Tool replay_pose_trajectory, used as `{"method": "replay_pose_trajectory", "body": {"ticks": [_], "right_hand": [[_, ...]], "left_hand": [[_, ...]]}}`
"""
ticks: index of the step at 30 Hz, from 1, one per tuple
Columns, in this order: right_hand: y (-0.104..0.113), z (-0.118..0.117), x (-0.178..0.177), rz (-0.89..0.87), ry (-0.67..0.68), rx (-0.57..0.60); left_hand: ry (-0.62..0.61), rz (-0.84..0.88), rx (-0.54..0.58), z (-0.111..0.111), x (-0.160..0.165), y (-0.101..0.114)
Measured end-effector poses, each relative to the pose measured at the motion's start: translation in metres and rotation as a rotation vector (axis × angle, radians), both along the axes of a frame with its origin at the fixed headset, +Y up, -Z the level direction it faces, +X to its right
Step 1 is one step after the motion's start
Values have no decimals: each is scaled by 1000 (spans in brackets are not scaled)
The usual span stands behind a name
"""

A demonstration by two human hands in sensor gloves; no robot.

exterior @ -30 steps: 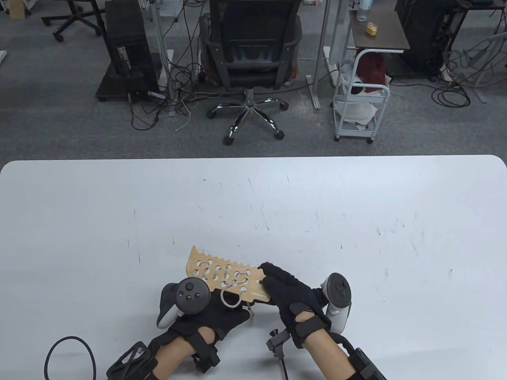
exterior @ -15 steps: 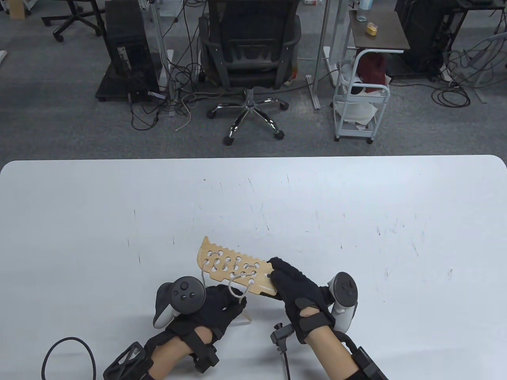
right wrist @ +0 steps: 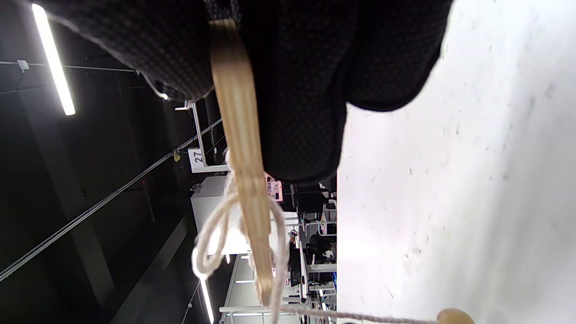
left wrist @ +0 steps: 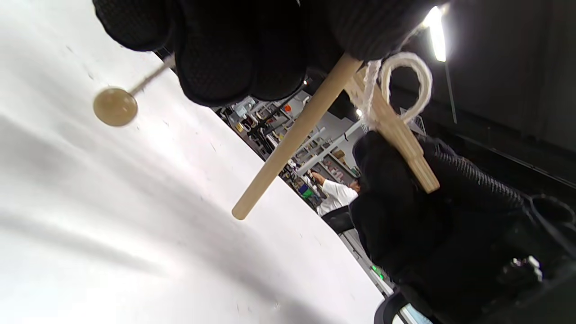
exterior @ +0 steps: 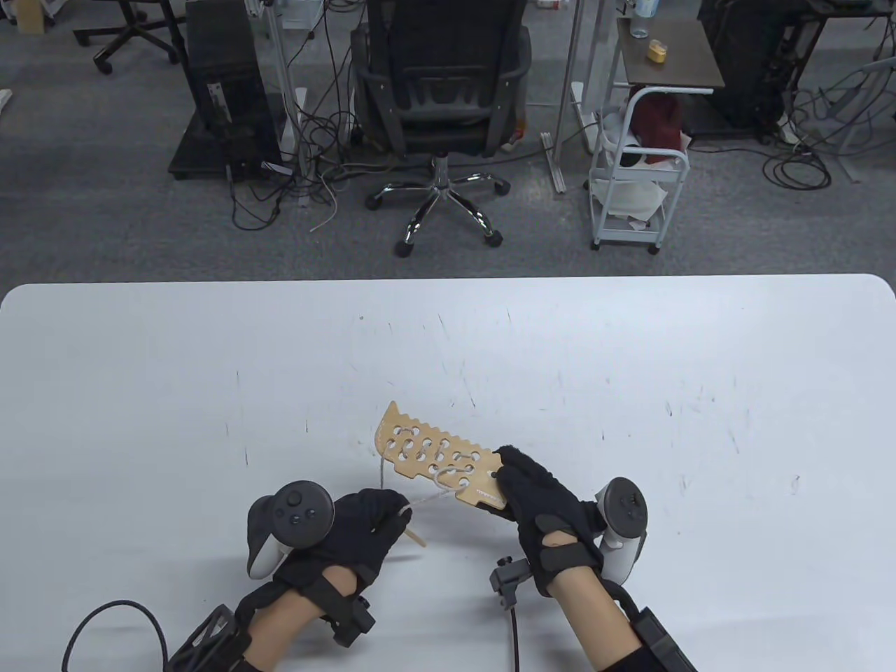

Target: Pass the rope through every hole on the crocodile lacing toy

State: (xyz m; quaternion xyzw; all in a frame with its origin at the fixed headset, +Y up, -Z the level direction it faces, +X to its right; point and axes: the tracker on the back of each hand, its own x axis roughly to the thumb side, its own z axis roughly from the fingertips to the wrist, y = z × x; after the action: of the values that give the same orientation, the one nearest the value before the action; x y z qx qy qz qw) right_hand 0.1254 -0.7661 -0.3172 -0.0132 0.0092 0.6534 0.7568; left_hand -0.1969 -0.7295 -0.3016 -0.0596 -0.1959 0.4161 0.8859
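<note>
The wooden crocodile lacing board (exterior: 434,453) is held above the table, tilted, with several holes laced with white rope (exterior: 448,479). My right hand (exterior: 521,490) grips its near right end; in the right wrist view the board (right wrist: 240,148) shows edge-on between the fingers (right wrist: 306,90). My left hand (exterior: 381,518) pinches the wooden needle stick (exterior: 414,537) at the rope's end, and the rope runs taut from it to the board. The stick (left wrist: 292,139) points down toward the table in the left wrist view, with a rope loop (left wrist: 407,85) at the board's edge. A wooden bead (left wrist: 114,106) hangs on the rope's other end.
The white table (exterior: 630,392) spreads wide around both hands. A black cable (exterior: 112,623) loops at the near left edge. Beyond the far edge stand an office chair (exterior: 441,91) and a white cart (exterior: 640,175) on the floor.
My right hand has carried the board up and to the right. My left hand has pulled the needle stick leftward, drawing the slack loop of rope taut.
</note>
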Motion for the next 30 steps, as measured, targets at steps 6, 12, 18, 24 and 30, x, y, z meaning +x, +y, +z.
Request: {"method": "replay_pose_trajectory", "body": {"ticks": [6,12,18,24,30], "right_hand": [[-4,-4,9,1,-32,-17],[-7,-7,19,11,-72,-31],[-11,-10,27,2,-102,-46],[-11,-10,26,9,-99,-40],[-11,-10,24,24,-95,-33]], "left_hand": [[87,26,15,-6,-18,4],[165,24,38,-12,-34,7],[244,18,63,-18,-54,9],[295,21,91,-25,-67,8],[305,18,99,-24,-68,11]]}}
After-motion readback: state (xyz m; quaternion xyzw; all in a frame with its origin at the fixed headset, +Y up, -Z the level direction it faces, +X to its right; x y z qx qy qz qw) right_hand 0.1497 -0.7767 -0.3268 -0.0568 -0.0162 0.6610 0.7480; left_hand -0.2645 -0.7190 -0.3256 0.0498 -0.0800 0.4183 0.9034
